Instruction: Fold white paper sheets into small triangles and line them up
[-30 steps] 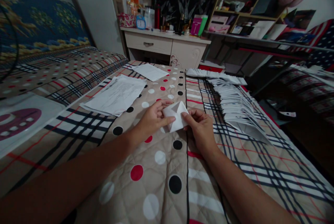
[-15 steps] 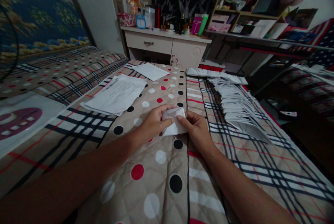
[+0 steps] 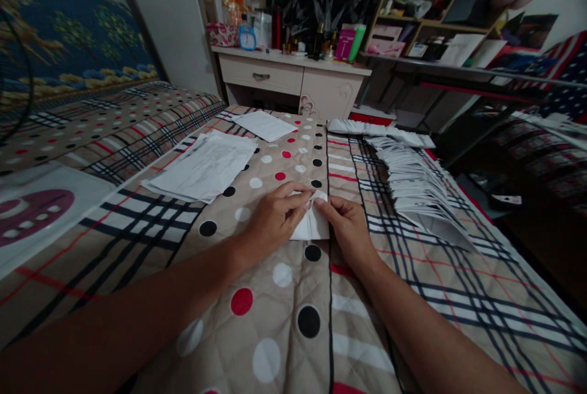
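Note:
A small folded sheet of white paper (image 3: 310, 226) lies on the bedspread in front of me, between my two hands. My left hand (image 3: 279, 210) reaches over it from the left, fingers bent and the tips at its upper middle. From the other side my right hand (image 3: 346, 219) grips the right edge, with the thumb on top and the fingers beneath. Part of the paper is hidden under the left fingers. To the right stands a long row of folded white papers (image 3: 413, 180), packed closely, with another row of folded papers (image 3: 380, 131) behind it.
Printed sheets lie in a stack (image 3: 206, 164) at the left, with another white sheet (image 3: 265, 125) beyond. A plastic bag with a purple print (image 3: 36, 210) rests at far left. Behind the patterned bedspread (image 3: 257, 296) stands a white dresser (image 3: 261, 74) with bottles and a blue clock (image 3: 247, 37).
My left hand has shifted right across the paper, its fingers now covering the upper middle. The right thumb has moved slightly up and to the right.

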